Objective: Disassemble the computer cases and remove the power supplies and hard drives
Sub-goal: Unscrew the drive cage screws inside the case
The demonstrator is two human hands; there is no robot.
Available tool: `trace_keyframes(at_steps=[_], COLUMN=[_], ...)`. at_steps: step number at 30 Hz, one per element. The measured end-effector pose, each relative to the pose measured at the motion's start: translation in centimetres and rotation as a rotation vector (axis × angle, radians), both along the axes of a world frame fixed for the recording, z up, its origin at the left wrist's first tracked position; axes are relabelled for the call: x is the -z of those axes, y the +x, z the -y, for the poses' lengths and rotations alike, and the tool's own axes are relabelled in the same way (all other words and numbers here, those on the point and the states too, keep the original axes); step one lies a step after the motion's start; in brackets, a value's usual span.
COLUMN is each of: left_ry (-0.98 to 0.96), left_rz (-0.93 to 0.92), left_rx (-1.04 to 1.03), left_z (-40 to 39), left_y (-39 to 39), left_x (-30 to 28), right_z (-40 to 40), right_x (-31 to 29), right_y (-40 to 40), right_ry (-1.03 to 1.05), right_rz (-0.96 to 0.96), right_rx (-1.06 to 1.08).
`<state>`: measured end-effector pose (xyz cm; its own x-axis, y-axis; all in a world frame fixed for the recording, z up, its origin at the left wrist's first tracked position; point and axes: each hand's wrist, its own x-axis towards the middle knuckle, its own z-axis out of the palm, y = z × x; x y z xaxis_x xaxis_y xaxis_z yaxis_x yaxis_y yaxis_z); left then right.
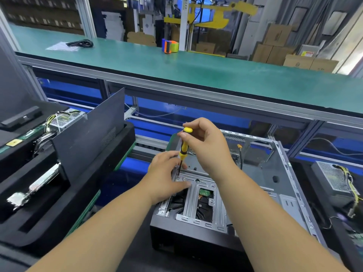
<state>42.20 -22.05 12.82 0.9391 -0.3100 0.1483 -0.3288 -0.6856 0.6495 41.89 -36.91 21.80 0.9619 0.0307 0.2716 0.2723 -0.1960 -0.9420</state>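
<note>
Two bare hands are working over an open computer case point(225, 193) lying on its side at the near edge of the bench, its side panel off and the grey metal frame exposed. Left hand point(167, 177) is resting on the drive cage point(196, 201) at the front of the case, fingers spread and fairly straight, pressing on the metal beside a screw and gripping nothing. Right hand point(206, 142) is pinching the top of a yellow-and-black screwdriver point(184, 148) between curled thumb and fingers; the tool is standing nearly upright with its tip sitting on the cage just beside the left fingers. A hard drive point(204, 201) is showing partly through the cage slots, its green board visible. To the left, a black foam tray point(49, 213) is holding removed parts, with a dark side panel point(88, 142) leaning upright in it and a power supply point(66, 119) with yellow wires sitting at its far end. To the right, another power supply point(334, 179) is lying in a black tray. Beyond, a green conveyor table point(196, 71) is carrying a tape dispenser point(170, 47) and a coiled black cable point(80, 43) on a plastic bag. Cardboard boxes point(279, 46) are stacked in the background.
</note>
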Motion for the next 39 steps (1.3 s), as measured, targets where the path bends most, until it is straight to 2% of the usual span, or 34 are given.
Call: trace_keyframes(at_steps=[7, 15, 21, 30, 35, 39], left_ry=[-0.070, 0.097, 0.273, 0.318, 0.515, 0.438], left_rz=[0.023, 0.006, -0.081, -0.086, -0.018, -0.083], left_rx=[-0.081, -0.067, 0.007, 0.018, 0.034, 0.041], left_z=[0.1, 0.2, 0.3, 0.3, 0.3, 0.5], left_y=[-0.6, -0.2, 0.4, 0.5, 0.7, 0.8], left_x=[0.8, 1.2, 0.9, 0.3, -0.1, 0.0], right_z=[-0.3, -2.0, -2.2, -1.5, -1.3, -1.7], right_x=[1.3, 2.2, 1.9, 1.6, 1.2, 1.3], right_y=[0.4, 0.4, 0.9, 1.3, 1.5, 1.8], right_ry=[0.235, 0.524, 0.495, 0.498, 0.525, 0.558], right_rz=[-0.035, -0.148, -0.161, -0.181, -0.190, -0.212], right_rx=[-0.159, -0.338, -0.275, -0.349, -0.312, -0.276])
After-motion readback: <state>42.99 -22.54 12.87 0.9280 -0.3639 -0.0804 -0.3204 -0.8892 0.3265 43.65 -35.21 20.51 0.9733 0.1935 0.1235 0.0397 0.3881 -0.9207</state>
